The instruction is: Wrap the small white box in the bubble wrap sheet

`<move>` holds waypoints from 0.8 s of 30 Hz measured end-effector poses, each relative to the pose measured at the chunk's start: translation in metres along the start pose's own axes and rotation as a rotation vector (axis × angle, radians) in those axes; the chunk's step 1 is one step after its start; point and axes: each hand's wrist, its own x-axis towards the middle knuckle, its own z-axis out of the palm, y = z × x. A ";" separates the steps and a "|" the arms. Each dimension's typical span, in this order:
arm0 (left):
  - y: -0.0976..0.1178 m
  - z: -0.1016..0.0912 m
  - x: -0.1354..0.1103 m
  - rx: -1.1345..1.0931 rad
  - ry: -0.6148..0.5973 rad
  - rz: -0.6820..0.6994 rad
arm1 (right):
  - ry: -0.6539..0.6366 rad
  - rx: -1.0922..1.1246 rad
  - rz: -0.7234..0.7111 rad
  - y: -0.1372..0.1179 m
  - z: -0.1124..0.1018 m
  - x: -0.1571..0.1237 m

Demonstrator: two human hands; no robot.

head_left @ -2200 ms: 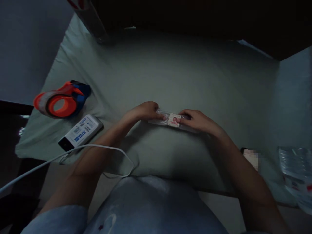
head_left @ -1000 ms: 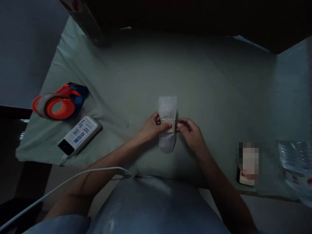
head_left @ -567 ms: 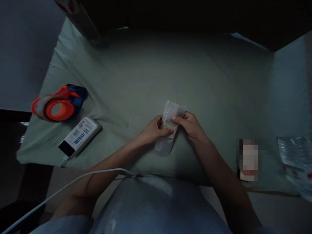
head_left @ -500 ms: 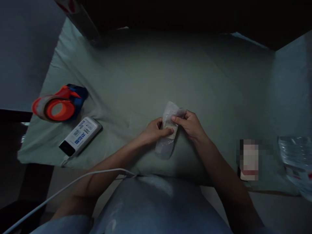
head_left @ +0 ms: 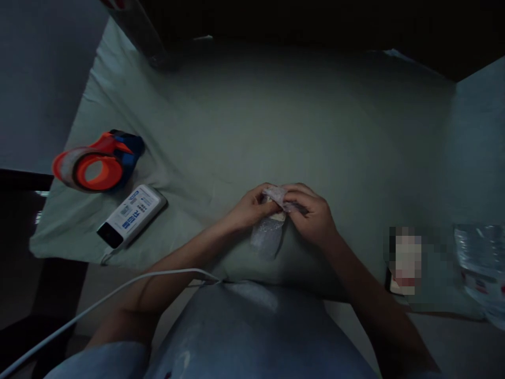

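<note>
A strip of clear bubble wrap [head_left: 267, 239] lies near the cloth's front edge, with a small pale flat piece [head_left: 280, 216] on it, mostly covered by fingers. My left hand [head_left: 250, 208] is closed on this piece and the wrap, its thumb pressing from above. My right hand [head_left: 313, 216] pinches the far end of the bubble wrap, which is bunched and folded over the piece. Both hands touch at the fold. What the pale piece is, I cannot make out in the dim light.
An orange and blue tape dispenser [head_left: 98, 166] and a white power bank [head_left: 132, 216] with a cable [head_left: 118, 289] lie left on the green cloth [head_left: 276, 121]. A plastic-wrapped roll [head_left: 138, 31] stands back left. On the right are a blurred-out phone-like item [head_left: 396, 284] and a plastic bottle [head_left: 481, 268].
My right hand has turned over and brought the far end of the bubble wrap down over the pale piece. My left hand has hardly moved. The view has shifted slightly.
</note>
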 end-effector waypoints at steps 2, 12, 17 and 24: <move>-0.002 0.001 0.000 -0.008 0.012 -0.013 | -0.018 -0.031 -0.070 0.000 0.000 -0.003; 0.015 -0.002 -0.005 -0.405 -0.147 -0.300 | -0.109 -0.204 -0.276 -0.007 -0.003 -0.016; 0.018 -0.007 -0.008 -0.503 -0.102 -0.308 | -0.116 -0.279 -0.281 -0.003 -0.008 -0.020; 0.007 -0.003 -0.007 -0.536 -0.083 -0.265 | -0.131 -0.310 -0.316 -0.003 -0.003 -0.024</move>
